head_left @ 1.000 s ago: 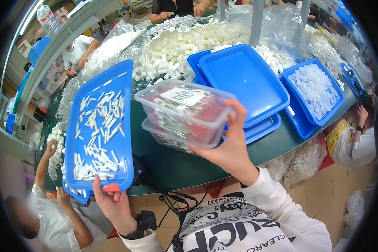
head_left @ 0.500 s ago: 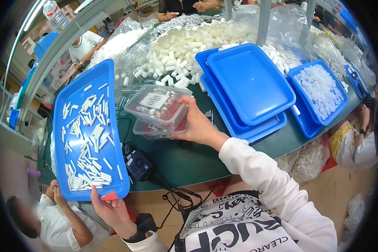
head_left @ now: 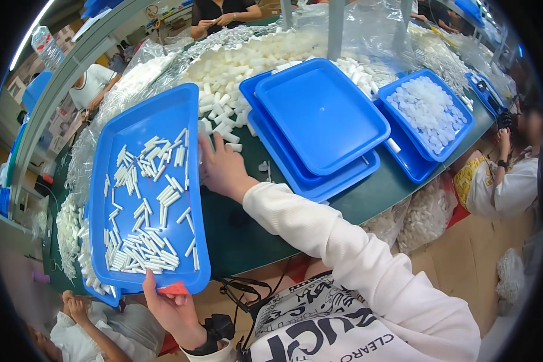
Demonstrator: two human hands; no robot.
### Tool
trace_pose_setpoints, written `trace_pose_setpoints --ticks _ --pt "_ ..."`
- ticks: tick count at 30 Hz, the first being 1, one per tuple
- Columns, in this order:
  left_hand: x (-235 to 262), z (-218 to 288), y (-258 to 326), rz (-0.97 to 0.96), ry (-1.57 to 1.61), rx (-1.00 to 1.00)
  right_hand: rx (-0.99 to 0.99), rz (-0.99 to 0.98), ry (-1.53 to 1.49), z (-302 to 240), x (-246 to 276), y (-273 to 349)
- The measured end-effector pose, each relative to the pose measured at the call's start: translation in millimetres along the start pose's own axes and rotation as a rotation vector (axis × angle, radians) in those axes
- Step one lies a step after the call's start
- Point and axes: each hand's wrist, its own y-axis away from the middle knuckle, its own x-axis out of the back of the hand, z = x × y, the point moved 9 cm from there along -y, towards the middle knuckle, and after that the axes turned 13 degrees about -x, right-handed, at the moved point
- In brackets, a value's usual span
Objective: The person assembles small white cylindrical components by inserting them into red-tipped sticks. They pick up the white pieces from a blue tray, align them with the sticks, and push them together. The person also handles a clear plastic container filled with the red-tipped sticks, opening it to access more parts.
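Note:
My left hand (head_left: pixel 172 311) grips the near edge of a blue tray (head_left: pixel 190 265), its thumb over the rim beside a small red patch (head_left: pixel 174 289). The tray is raised and tilted, with many short white sticks (head_left: pixel 145 247) scattered and bunched on it. My right hand (head_left: pixel 223 166) reaches to the tray's right side, its fingertips partly hidden by the rim, so its hold cannot be made out. The clear plastic boxes seen before are hidden. Under the tray's near left corner, another blue tray (head_left: pixel 105 294) peeks out.
Stacked blue trays (head_left: pixel 326 120) stand right of my right hand. Farther right, a blue tray (head_left: pixel 464 123) holds translucent white pieces (head_left: pixel 431 114). A heap of white cylinders (head_left: pixel 247 63) covers the back of the green table (head_left: pixel 241 232). Other people sit around it.
The stick-filled tray has swung right, covering the clear boxes and the black device. My right hand, previously gripping the boxes, has moved left to the tray's side. The whole view has shifted.

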Motion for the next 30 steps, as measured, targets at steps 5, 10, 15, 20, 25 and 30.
trace_pose_setpoints --ticks 5,10,15,20,25,30 --pt "-5.7 -12.4 13.1 -0.031 -0.065 0.091 -0.09 -0.171 -0.512 23.1 31.6 18.3" --pt "-43.0 -36.9 33.3 -0.147 -0.11 0.185 -0.515 -0.602 -1.308 60.3 92.6 87.1" --pt "-85.3 -84.1 55.3 -0.366 -0.052 0.33 -0.464 -0.374 -1.212 72.3 127.2 126.4" --pt "-138.4 -123.9 66.4 -0.727 -0.219 0.367 -0.395 -0.018 -1.199 128.9 170.3 108.2" --pt "-159.6 -135.7 27.0 -0.679 -0.242 0.215 -0.595 -0.046 -0.966 230.0 234.9 68.6" --pt "-171.1 -166.1 5.2 -0.811 -0.398 0.024 -0.661 0.059 -0.732 265.0 253.3 32.5"
